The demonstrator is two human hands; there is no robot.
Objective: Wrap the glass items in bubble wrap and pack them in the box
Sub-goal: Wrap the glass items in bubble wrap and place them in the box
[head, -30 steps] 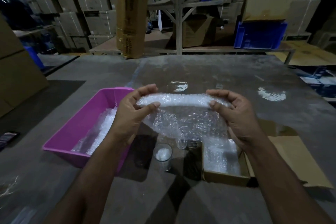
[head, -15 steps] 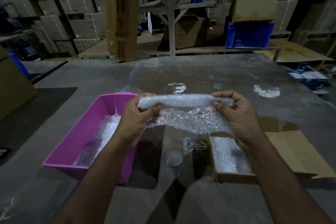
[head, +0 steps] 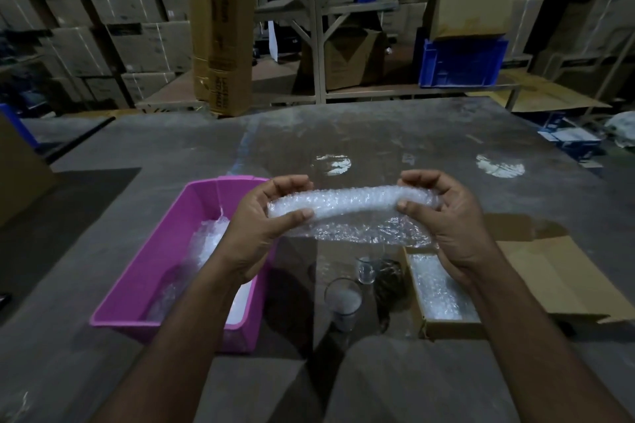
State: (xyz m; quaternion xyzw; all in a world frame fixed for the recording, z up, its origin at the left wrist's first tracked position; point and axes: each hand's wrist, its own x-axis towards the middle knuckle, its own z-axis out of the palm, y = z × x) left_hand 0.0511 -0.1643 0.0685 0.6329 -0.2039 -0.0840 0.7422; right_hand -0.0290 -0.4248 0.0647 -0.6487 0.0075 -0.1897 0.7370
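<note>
Bare arms and hands of the packer, head view.
The left hand (head: 256, 233) and right hand (head: 450, 227) wore no gloves, rings or watch; both forearms were uncovered, with no sleeves visible.

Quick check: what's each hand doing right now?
Left hand: closed, gripping the left end of the bubble-wrap roll.
Right hand: closed, gripping the roll's right end.

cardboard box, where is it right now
The cardboard box sits low right on the table, under the right hand, right of the glasses.
</note>
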